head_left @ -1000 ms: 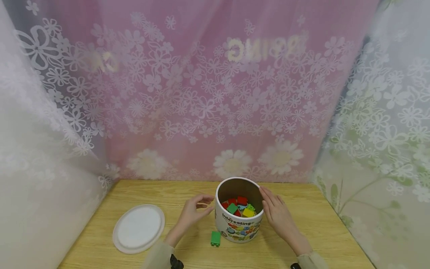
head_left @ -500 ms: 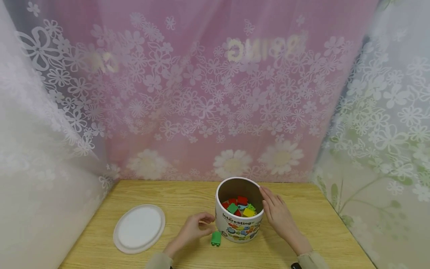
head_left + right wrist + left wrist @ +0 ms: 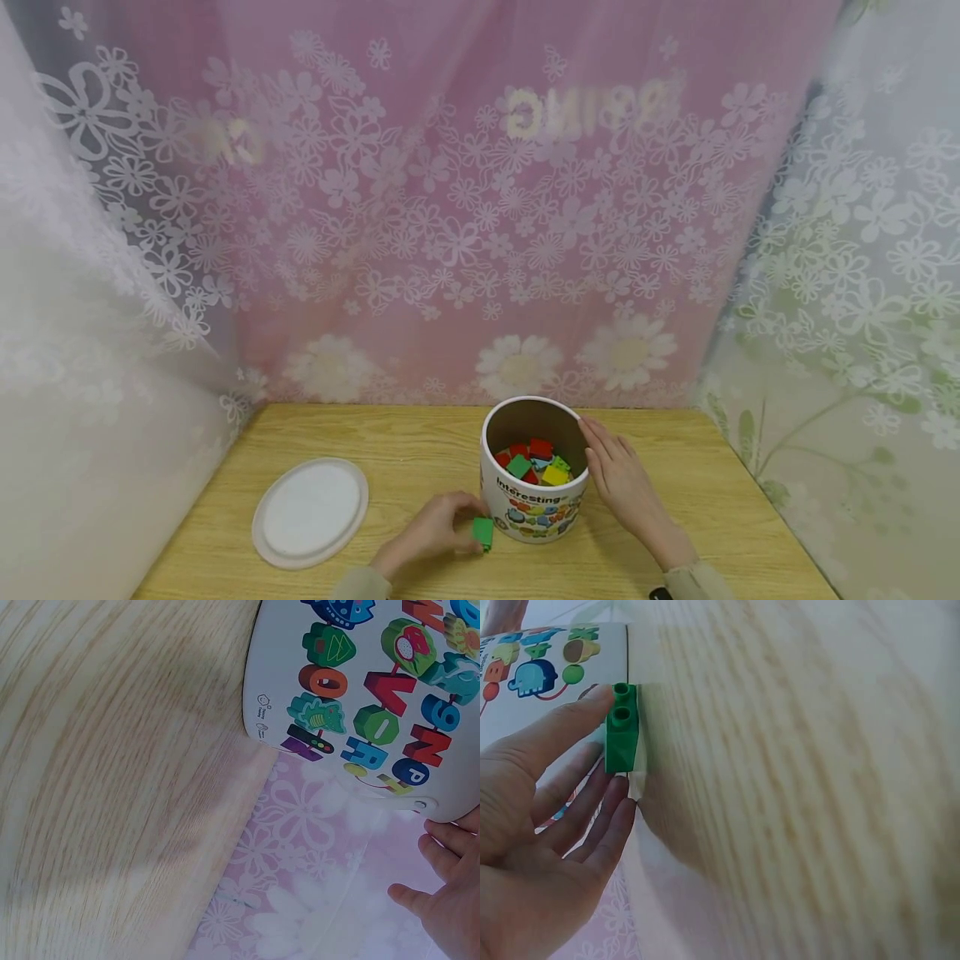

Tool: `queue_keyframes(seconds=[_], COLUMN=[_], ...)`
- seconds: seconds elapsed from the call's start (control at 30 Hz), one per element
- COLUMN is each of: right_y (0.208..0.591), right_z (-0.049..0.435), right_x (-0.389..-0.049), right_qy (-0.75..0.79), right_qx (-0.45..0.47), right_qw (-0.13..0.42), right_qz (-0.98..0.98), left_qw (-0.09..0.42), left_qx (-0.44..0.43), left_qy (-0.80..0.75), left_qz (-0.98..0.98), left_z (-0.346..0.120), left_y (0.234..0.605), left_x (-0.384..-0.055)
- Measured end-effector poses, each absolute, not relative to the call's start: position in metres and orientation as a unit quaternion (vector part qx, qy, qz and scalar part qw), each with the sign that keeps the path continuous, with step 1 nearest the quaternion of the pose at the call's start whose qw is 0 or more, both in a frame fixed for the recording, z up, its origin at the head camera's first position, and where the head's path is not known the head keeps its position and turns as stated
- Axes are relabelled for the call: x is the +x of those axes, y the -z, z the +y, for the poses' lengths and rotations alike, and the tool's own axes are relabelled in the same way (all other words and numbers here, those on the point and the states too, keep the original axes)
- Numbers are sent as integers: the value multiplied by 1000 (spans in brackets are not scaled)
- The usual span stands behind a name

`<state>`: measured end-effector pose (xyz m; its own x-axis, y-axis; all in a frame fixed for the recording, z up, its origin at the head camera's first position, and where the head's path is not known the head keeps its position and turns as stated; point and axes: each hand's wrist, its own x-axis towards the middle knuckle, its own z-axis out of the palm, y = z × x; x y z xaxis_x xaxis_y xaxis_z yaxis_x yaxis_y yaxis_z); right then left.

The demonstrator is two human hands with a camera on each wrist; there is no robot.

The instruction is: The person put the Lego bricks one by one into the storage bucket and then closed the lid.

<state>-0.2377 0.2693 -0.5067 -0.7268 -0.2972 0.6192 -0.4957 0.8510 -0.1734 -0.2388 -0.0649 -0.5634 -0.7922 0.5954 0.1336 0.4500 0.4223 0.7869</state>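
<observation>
A green toy building brick lies on the table beside a white bucket. My left hand is at this brick, its thumb touching the studded end in the left wrist view, where the brick shows two studs. The other fingers reach straight past the brick's far end; whether they touch it is hard to tell. Against the bucket's right side and rim rests my right hand, fingers straight. Inside the bucket are several bricks, among them a yellow brick and a red brick.
A round white lid lies on the wooden table to the left. Flowered curtains hang behind the table and at both sides. The bucket has a small handle fixing in the right wrist view.
My left hand has come down from beside the bucket's wall to the green brick, which has turned slightly. The right hand and the bucket have stayed put.
</observation>
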Motion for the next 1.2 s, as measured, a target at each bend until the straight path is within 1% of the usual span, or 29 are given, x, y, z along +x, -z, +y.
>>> queue_keyframes(seconds=[0.1,0.4,0.57,0.73,1.0,1.2], right_y=[507,507,507,507,505,504], right_z=[269,269,269,268,268,268], right_x=[-237,-238,-238,-237,-236,-235], right_qy=[-168,-164,-163,-162,-164,-162], right_qx=[217,216,214,216,216,217], right_qw=[297,302,300,304,303,301], right_qz=[-915,-914,-915,-914,-913,-915], left_qw=[89,80,74,51,26,-9], left_qx=[310,309,302,311,292,298], left_qy=[-427,-404,-419,-420,-398,-393], left_qz=[845,858,853,851,869,870], left_z=[-65,-64,-69,-80,-100,-109], left_y=[564,564,556,544,522,499], left_x=[-238,-239,-242,-248,-260,-265])
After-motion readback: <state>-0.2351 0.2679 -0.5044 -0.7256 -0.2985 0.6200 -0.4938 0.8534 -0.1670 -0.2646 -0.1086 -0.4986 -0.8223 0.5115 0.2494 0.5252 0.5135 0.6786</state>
